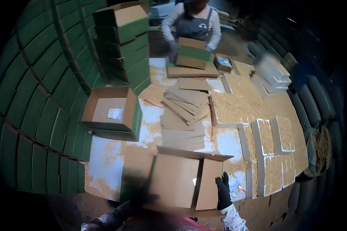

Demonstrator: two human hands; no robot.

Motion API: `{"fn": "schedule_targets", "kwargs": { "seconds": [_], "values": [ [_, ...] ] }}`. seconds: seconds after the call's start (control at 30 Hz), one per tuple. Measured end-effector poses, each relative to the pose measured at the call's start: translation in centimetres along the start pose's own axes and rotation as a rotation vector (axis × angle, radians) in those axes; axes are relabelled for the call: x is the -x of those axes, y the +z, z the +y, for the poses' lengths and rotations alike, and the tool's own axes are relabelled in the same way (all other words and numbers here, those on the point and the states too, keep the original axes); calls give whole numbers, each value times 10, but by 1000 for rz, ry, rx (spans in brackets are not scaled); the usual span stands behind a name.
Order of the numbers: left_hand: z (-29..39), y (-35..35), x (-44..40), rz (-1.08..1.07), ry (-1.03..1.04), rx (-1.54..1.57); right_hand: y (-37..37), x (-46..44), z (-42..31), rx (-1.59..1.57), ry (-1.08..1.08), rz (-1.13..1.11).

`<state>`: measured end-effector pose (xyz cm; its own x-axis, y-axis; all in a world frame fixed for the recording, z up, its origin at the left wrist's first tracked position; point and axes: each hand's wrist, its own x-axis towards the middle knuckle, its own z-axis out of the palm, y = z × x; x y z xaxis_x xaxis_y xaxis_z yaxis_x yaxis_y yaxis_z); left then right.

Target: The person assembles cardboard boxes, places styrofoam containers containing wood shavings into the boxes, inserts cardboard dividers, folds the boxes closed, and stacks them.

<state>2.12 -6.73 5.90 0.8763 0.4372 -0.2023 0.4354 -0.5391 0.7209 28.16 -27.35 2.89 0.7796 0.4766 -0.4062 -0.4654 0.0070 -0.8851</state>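
A cardboard box (177, 179) lies at the near edge of the table, its inner flaps folded inward with a narrow gap between them. A bit of white shows through the gap. My right hand (223, 191), in a black glove, rests against the box's right side with its fingers apart. Dark and blurred, my left hand (143, 198) is at the box's near left corner; its fingers cannot be made out. Beside the box on the left lies a green and brown cardboard panel (137, 169). Colourful packets (233, 184) lie just right of my right hand.
Green boxes (38, 92) are stacked along the left. An open box (112, 107) stands near them. Loose cardboard sheets (183, 111) lie mid-table. Sawdust-like filled trays (270, 175) are at the right. Across the table, a person (192, 23) handles another box (192, 56).
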Motion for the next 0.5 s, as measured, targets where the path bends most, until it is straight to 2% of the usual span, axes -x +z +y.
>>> {"fn": "schedule_targets", "kwargs": {
  "seconds": [0.03,0.07,0.13,0.2,0.23,0.27,0.4,0.43,0.47,0.5],
  "values": [
    [-10,4,5,25,-10,152,11,7,-12,-150,111,-74],
    [-20,5,3,77,-15,289,22,8,-32,-176,321,-87],
    [-38,2,-19,212,-21,518,45,4,-46,-135,329,-133],
    [-59,-13,-46,372,-11,686,40,-24,-39,-42,258,-302],
    [-71,-24,-60,460,-9,765,68,-39,-65,-119,466,-308],
    [-89,-37,-70,563,-13,836,78,-55,-58,-146,324,-232],
    [-208,-137,-100,1219,37,1048,158,-90,-77,-294,40,-464],
    [-250,-170,-106,1377,65,1044,157,-151,-38,-292,-109,-381],
    [-282,-195,-116,1454,89,1022,156,-212,0,-280,-254,-291],
    [-295,-193,-126,1273,49,1004,178,-234,0,-341,-20,-429]
  ]
}}
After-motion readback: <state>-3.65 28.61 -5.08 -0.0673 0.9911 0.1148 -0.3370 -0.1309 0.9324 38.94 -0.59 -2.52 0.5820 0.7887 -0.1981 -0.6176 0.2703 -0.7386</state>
